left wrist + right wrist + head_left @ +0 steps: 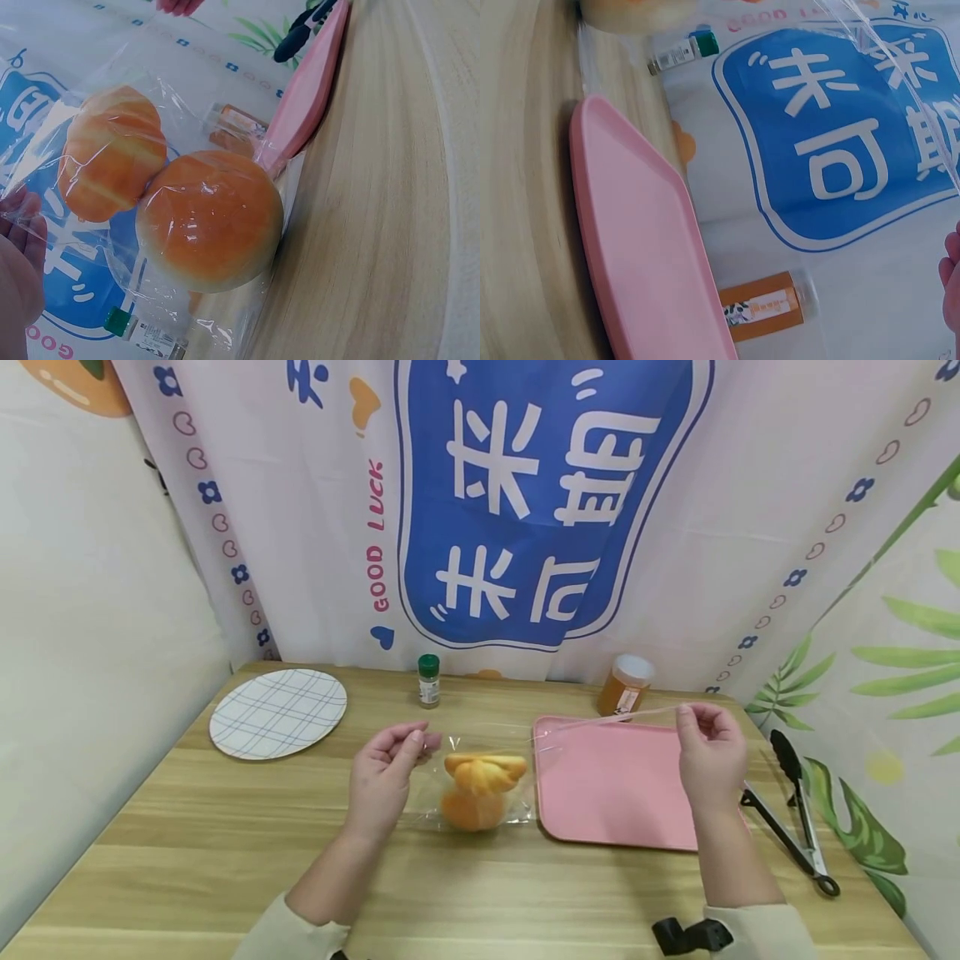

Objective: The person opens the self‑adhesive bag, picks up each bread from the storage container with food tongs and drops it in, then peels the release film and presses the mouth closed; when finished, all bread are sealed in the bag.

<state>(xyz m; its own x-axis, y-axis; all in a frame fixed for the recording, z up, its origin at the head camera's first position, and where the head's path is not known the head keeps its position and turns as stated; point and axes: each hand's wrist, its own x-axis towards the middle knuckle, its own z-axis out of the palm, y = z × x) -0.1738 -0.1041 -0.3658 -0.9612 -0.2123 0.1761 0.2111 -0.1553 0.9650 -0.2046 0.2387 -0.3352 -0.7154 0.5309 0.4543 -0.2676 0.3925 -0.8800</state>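
Observation:
A clear plastic bag point(522, 812) stands on the wooden table, a round bun point(214, 225) low inside it and a ridged roll point(114, 154) above the bun. With thumb and fingers, my left hand point(381, 777) pinches the bag's upper left edge. My right hand point(712, 758) is raised to the right, over the pink tray point(615, 793), pinching the end of a thin clear plastic strip point(622, 717). That strip runs taut from the bag's top to my right fingertips. Whether it is torn partly loose, I cannot tell. In the right wrist view only fingertips show at the edge.
A checked white plate point(277, 714) lies at the back left. A green-capped spice bottle point(429, 682) and an orange jar point(626, 685) stand along the back. Black-tipped tongs point(798, 827) lie right of the tray. Printed cloth point(322, 568) hangs behind the table.

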